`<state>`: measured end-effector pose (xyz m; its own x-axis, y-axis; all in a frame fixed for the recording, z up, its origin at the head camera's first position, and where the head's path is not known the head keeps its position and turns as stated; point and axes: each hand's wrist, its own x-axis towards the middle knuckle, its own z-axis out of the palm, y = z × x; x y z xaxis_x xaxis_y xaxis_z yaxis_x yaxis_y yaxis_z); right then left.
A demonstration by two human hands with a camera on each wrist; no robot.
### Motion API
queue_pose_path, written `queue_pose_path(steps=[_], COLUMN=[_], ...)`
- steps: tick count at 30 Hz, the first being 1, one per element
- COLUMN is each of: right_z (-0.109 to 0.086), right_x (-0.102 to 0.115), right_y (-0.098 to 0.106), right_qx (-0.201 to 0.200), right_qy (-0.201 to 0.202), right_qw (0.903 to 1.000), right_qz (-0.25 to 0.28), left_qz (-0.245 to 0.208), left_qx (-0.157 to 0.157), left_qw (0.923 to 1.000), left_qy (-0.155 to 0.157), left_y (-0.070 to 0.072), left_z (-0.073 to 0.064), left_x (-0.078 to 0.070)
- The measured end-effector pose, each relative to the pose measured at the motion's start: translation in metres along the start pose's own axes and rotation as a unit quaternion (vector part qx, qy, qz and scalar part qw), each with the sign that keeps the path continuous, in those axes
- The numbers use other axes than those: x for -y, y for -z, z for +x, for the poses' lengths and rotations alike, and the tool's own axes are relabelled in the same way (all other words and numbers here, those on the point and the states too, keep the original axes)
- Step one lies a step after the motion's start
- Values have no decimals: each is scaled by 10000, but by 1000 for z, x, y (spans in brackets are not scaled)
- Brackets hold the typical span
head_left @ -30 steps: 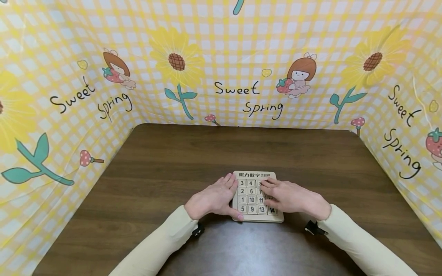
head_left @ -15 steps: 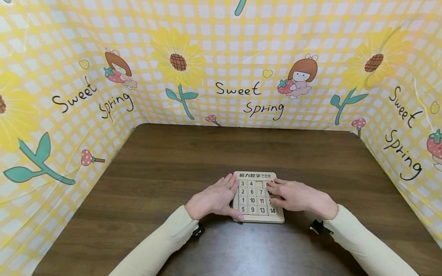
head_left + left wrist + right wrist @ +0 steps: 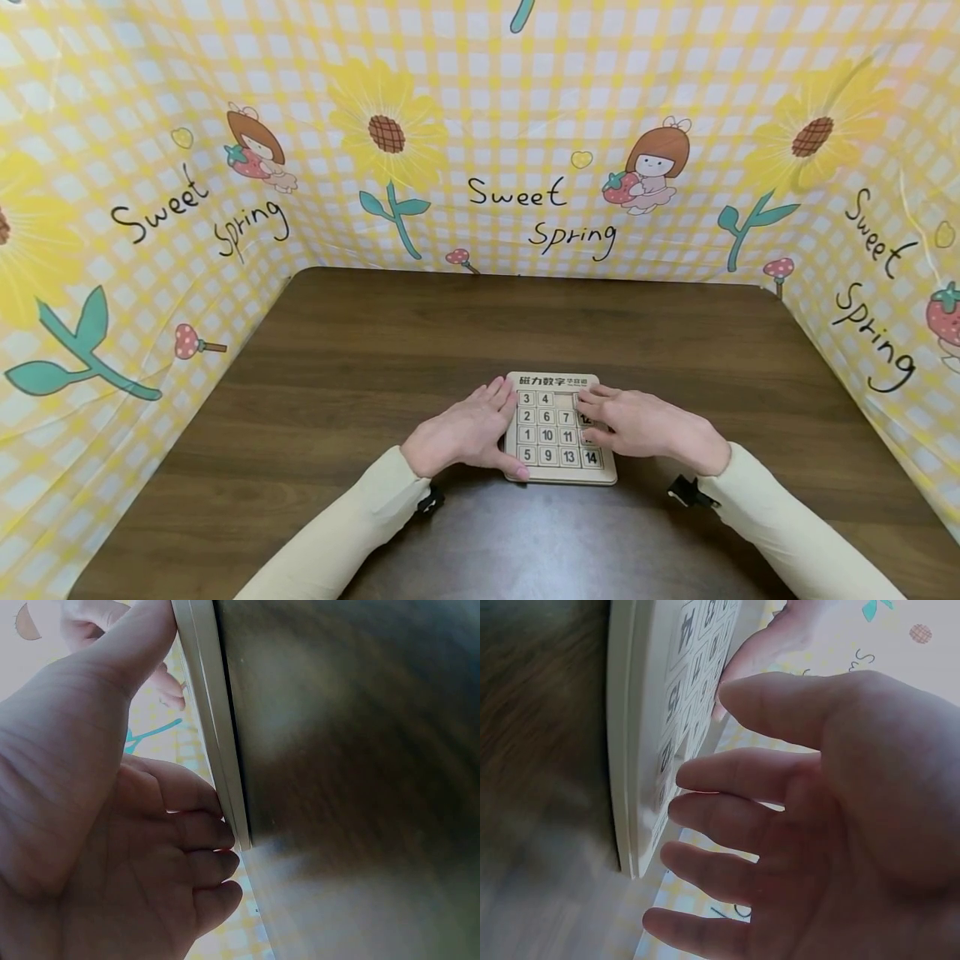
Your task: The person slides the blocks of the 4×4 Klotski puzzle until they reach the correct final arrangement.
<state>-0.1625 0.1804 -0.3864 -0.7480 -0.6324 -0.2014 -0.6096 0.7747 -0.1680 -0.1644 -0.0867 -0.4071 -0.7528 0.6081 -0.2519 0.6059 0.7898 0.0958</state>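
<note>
A pale sliding number puzzle point(image 3: 566, 476) lies flat on the table, its frame topped with dark lettering. My left hand point(image 3: 465, 427) holds it by the left side, thumb on the near left corner and fingertips along the edge. Over the right column rests my right hand point(image 3: 637, 423), its fingers loosely extended. They partly cover the top right tile and those below. Between the 4 tile point(image 3: 545, 399) and that top right tile is a vacant slot point(image 3: 563, 401). In the right wrist view the fingers point(image 3: 727, 771) reach toward the tiles; exact contact is hard to tell.
The brown wood-grain table point(image 3: 450, 325) extends around the puzzle on all sides. A yellow checked cloth point(image 3: 517, 108) with sunflowers and "Sweet Spring" lettering stands behind and along both sides. Black straps point(image 3: 690, 492) sit at both wrists.
The 8 tile has slid right from the third column to the top right corner, leaving the vacant slot. My right hand shifted right with it, then slightly back left. My left hand stays put.
</note>
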Motion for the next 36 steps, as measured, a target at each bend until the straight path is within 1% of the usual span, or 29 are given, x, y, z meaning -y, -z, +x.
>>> queue_pose_path(steps=[13, 18, 26, 30, 36], right_z=[17, 22, 26, 26, 24], right_x=[16, 20, 19, 18, 16], right_y=[0, -1, -8, -10, -9], right_qx=[-8, -61, -103, -140, -108], right_qy=[359, 496, 504, 577, 407], right_qw=[9993, 9987, 9985, 9980, 9990], right_qz=[-61, -135, -184, -208, -148], left_qz=[28, 19, 152, 104, 67], left_qx=[-23, 7, -128, -54, 14], left_qw=[10000, 10000, 9997, 9999, 10000], left_qy=[-18, -16, -108, -80, -33], left_y=[0, 0, 0, -2, -1], left_z=[-1, -1, -1, -1, 1], left_x=[1, 1, 2, 1, 1])
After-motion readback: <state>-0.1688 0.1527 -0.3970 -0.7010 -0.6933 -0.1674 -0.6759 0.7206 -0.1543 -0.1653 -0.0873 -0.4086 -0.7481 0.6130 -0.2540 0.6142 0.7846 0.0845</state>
